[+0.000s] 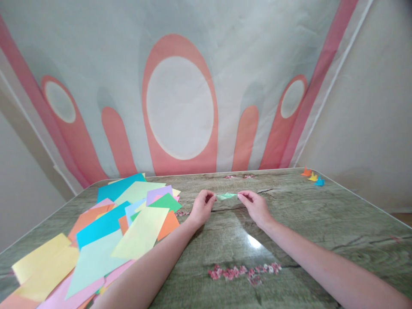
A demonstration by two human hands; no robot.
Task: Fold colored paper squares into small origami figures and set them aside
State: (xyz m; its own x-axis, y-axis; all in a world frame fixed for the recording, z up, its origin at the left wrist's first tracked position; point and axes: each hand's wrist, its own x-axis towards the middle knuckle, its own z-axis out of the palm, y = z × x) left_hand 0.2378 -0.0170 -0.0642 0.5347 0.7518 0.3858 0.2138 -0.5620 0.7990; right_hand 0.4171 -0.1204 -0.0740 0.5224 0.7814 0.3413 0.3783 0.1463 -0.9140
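Green folded paper (227,196) sits between the two hands, toward the far side of the table (337,231); can't tell if it's lifted or touching the wood. Left hand (203,208): thumb and fingers pinched closed on its left end. Right hand (256,208): same pinch, right end. Main risk, I'd say: uneven pull between the pinches tears or creases the thin paper, or one tip slips off since each grips only an end. Second risk: left forearm overlaps the loose sheets (138,236) in view, contact unclear; a leftward sweep could drag them. Edges: far table edge runs just beyond the hands; sheets crowd the left. Most wood grain shows to the right, out to three small folded pieces (313,176) near the far right corner.
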